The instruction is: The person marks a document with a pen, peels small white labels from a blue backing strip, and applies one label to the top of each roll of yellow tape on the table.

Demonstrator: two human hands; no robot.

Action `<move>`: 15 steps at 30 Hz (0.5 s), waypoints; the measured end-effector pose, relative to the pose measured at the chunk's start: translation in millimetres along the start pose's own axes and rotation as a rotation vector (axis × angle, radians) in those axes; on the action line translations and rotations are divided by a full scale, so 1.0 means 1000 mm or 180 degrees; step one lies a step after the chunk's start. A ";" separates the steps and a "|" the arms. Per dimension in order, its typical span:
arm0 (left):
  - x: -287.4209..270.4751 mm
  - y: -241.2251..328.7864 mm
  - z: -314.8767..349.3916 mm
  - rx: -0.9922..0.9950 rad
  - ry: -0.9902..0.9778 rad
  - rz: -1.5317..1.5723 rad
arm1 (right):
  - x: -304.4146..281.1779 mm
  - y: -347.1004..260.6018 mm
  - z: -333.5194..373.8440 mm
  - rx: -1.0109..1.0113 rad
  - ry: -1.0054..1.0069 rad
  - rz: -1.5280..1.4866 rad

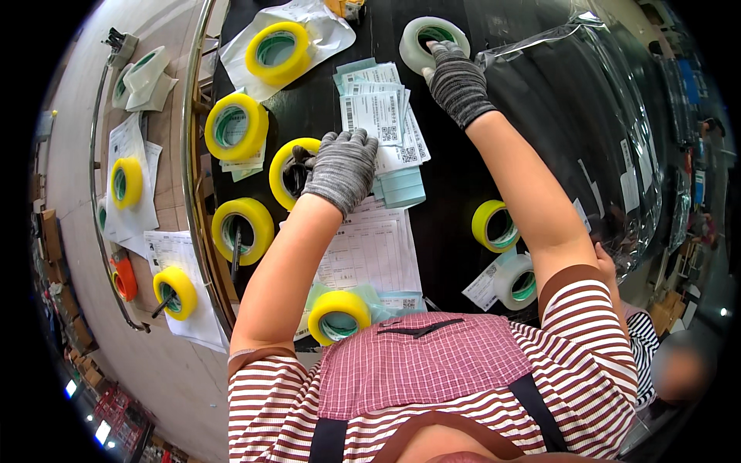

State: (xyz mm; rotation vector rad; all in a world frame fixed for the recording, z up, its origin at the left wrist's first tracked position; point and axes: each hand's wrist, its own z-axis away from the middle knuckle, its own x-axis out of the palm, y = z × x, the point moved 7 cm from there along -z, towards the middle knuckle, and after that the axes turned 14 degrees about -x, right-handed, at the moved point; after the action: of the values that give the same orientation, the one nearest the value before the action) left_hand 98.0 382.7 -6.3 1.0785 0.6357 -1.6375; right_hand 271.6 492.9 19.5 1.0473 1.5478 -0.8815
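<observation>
My right hand (457, 83), in a grey striped glove, grips a clear tape roll (410, 49) at the far edge, with fingers inside its core and the thumb at its outer side. My left hand (341, 171), gloved alike, lies palm down with its fingers slightly bent at the left edge of a stack of printed labels (373, 117). Whether it presses on a label is hidden. Just left of it is a yellow tape roll (279, 179) with something dark in its core. Pale blue slips (401, 187) show under the labels.
More yellow tape rolls (251, 224) weigh down papers on the black table (451, 185). Printed forms (370, 251) lie near my apron. Black plastic-wrapped packages (571, 116) fill the right side. A metal rail (191, 139) runs along the left. Another person (644, 339) is at lower right.
</observation>
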 end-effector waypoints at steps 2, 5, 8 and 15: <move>0.004 -0.002 0.002 0.0100 0.0266 0.0076 | -0.015 -0.019 -0.004 -0.0147 0.0224 -0.0280; 0.007 0.000 0.004 0.0299 0.0504 0.0126 | 0.009 -0.046 -0.007 -0.0458 -0.0853 -0.0964; 0.007 0.007 0.003 0.0390 0.0492 0.0199 | 0.033 -0.049 -0.012 -0.0752 -0.0623 -0.0821; 0.011 0.004 0.007 0.0262 0.0428 0.0309 | 0.036 -0.067 -0.028 -0.0059 -0.1685 -0.0713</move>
State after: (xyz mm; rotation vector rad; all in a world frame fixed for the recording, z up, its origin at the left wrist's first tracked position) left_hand 98.9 370.1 -12.6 1.2683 0.5978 -1.5278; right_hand 195.7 501.6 -7.8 0.5652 1.2283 -1.1846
